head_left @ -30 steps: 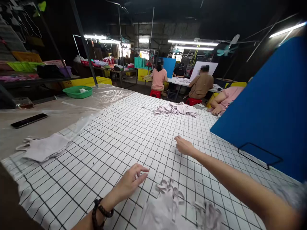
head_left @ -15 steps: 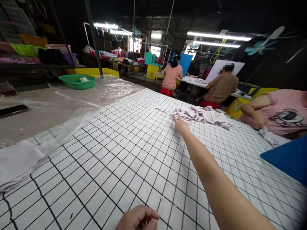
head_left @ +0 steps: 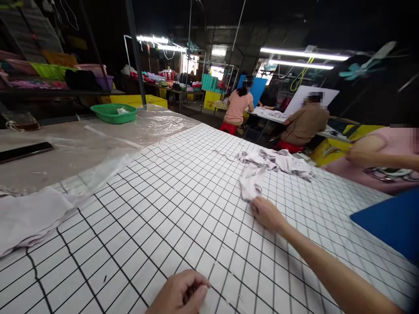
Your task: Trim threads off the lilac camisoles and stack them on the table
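My right hand point(head_left: 267, 213) reaches out over the gridded white table cover point(head_left: 183, 205) and grips the near end of a pale pink cloth piece point(head_left: 251, 181). That piece trails back to a heap of the same pale cloth point(head_left: 281, 160) farther along the table. My left hand point(head_left: 180, 293) rests at the near edge with its fingers curled in; whether anything is in them is hidden. A flat stack of pale cloth point(head_left: 29, 217) lies at the left.
A blue board point(head_left: 389, 220) stands at the right edge. A person in a pink shirt point(head_left: 376, 157) works beside it. Clear plastic sheet point(head_left: 98, 144), a phone point(head_left: 24, 151) and a green basin point(head_left: 114, 113) lie at the left. Two people sit at a far table point(head_left: 271, 114).
My right hand reached the far heap, took hold of one cloth piece and has drawn it back toward me. The view swung right. My left hand stayed curled at the near edge.
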Demonstrator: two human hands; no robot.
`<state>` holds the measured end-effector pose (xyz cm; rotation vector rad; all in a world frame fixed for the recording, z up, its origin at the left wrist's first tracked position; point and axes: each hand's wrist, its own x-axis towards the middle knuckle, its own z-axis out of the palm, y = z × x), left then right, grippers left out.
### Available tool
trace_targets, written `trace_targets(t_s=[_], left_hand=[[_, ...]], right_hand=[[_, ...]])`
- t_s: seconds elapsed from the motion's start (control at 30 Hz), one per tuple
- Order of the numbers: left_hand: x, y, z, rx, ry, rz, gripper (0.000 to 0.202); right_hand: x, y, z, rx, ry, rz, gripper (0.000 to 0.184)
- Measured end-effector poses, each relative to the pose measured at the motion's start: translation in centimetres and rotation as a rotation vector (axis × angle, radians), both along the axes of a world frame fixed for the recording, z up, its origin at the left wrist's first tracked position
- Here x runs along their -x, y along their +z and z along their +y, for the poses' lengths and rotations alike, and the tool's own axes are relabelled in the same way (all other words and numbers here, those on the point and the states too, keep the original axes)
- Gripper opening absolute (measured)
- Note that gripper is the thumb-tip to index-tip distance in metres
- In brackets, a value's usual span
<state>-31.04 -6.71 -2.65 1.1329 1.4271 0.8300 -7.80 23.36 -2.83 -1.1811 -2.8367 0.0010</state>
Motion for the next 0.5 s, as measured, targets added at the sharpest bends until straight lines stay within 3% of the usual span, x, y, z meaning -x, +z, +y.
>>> trace_targets(t_s=[0.07, 0.17, 0.27, 0.37, 0.5], left_hand=[[-0.1, 0.4, -0.1, -0.098, 0.006, 0.061, 0.039], [-0.8, 0.6, -0.3, -0.170, 0.004, 0.131, 0.038], [-2.7, 1.0, -0.3, -0.182, 0.005, 0.228, 0.038], [-6.1, 1.9, -0.1, -0.290, -0.022, 0.331, 0.033], [-11.6, 3.4, 1.0, -0.531, -0.094, 0.450, 0.026]], right_hand=[[-6.3, 0.0, -7.2, 0.078, 0.053, 0.000, 0.017], [-14.8, 1.0, -17.7, 0.204, -0.011, -0.011, 0.020], [-20.6, 2.8, -25.3, 0.246, -0.105, -0.028, 0.021], [-24.3, 4.1, -28.9, 0.259, -0.223, 0.025, 0.020], [-26.9, 4.5, -29.5, 0.312, -0.388, 0.159, 0.022]])
